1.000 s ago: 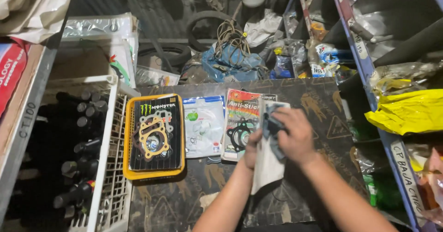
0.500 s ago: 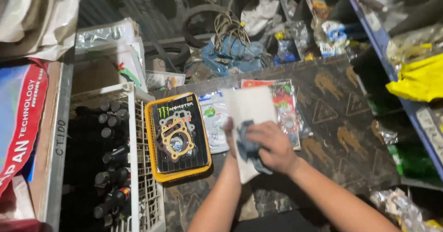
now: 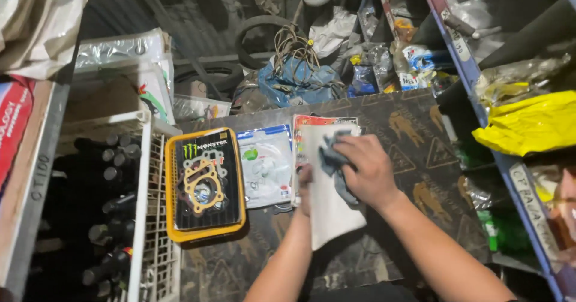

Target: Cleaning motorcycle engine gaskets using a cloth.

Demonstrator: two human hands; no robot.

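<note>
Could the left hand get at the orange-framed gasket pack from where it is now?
Probably yes. The left hand is holding the edge of the white packet, and only the flat blue-and-white pack lies between it and the orange-framed gasket pack. Nothing tall blocks that path.

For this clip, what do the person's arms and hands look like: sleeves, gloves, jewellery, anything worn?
Both forearms come in from the bottom edge and are bare as far as the frame shows, with no sleeves in view. The right hand has no glove, and no ring or watch shows on it or its wrist. The left hand is mostly hidden behind a white sheet; the part that shows is bare too.
</note>
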